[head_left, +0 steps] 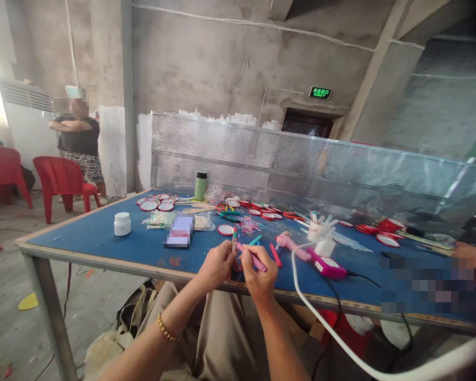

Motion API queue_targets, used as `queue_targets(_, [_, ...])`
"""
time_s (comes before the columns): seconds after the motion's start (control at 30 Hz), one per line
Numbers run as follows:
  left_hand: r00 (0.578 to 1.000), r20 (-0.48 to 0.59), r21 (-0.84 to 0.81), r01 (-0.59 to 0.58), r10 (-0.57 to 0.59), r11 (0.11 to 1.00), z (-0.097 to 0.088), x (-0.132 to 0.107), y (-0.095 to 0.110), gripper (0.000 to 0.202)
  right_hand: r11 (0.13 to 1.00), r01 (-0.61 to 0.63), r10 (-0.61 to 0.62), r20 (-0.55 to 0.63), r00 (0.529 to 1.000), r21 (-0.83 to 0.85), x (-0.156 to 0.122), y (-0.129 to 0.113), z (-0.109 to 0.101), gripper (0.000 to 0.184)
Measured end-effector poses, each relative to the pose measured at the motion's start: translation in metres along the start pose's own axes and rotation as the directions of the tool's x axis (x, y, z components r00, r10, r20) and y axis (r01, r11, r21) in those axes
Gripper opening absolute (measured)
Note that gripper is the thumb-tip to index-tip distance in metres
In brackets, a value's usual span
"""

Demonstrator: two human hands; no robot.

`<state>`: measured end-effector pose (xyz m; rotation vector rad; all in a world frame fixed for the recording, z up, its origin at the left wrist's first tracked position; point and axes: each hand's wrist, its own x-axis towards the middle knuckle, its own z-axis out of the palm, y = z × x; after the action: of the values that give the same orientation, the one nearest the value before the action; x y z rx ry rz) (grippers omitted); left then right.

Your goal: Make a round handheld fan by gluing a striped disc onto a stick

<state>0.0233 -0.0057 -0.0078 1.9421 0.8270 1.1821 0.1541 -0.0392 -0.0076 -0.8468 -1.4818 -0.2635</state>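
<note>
My left hand (218, 265), at the table's front edge, pinches a thin flat stick (234, 239) upright, with green and red at its top end. Beside it, my right hand (261, 278) grips a pink-purple marker pen (257, 261), its front end close to the stick. Whether the pen's tip touches the stick is too small to tell. Just beyond my hands lie a teal marker (256, 241) and a red marker (275, 255). A red-rimmed round disc (226, 230) lies behind the stick, next to a heap of small pink and blue pieces (250, 225).
On the blue table (99, 238) stand a white jar (122, 224), a phone (179, 231) and a green bottle (200, 187). To the right are a pink tool (291, 244), a magenta box (329, 264) and a white cable (301, 291). Another person's hand (470, 256) is far right.
</note>
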Motion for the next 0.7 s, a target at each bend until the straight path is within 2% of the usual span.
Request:
queue_targets(0.33, [1.000, 0.020, -0.049, 0.018, -0.017, 0.999, -0.0001, -0.0010, 0.0018, 0.024, 1.000, -0.020, 0.020, -0.014, 1.000, -0.002, -0.0008, 0.0019, 0.0002, 0.010])
queue_targets(0.53, [1.000, -0.004, -0.012, 0.013, -0.013, 1.000, -0.0003, 0.0000, 0.0025, 0.027, 1.000, 0.016, -0.016, 0.016, 1.000, 0.002, -0.0003, 0.0010, -0.0001, 0.009])
queue_targets(0.7, [1.000, 0.017, -0.022, 0.008, -0.008, 1.000, -0.0009, 0.0000, 0.0020, 0.024, 1.000, 0.004, -0.004, -0.016, 1.000, -0.018, -0.0003, 0.0008, -0.0001, 0.009])
